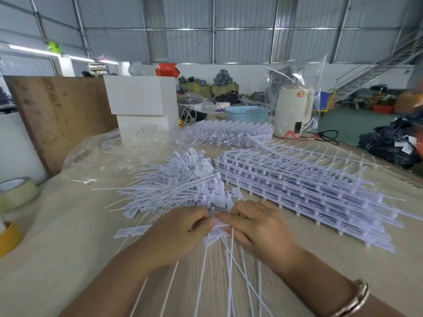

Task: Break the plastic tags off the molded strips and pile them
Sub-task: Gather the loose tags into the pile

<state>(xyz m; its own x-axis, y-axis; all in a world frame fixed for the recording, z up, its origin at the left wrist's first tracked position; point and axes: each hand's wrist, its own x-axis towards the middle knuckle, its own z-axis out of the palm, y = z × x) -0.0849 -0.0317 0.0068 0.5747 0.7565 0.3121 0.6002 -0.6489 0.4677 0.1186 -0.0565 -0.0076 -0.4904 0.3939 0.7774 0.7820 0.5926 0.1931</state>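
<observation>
My left hand and my right hand meet at the table's near middle, fingers curled round a bunch of white plastic tags. The tags' long thin tails run back toward me between my forearms. Just beyond my hands lies a loose pile of broken-off tags. A stack of whole molded strips sits to the right of the pile. More strips lie farther back. One single tag rests on the table left of my left hand.
Tape rolls sit at the left edge. Clear plastic wrap, white boxes, a blue basket and a white kettle stand at the back. A wooden board leans at the left.
</observation>
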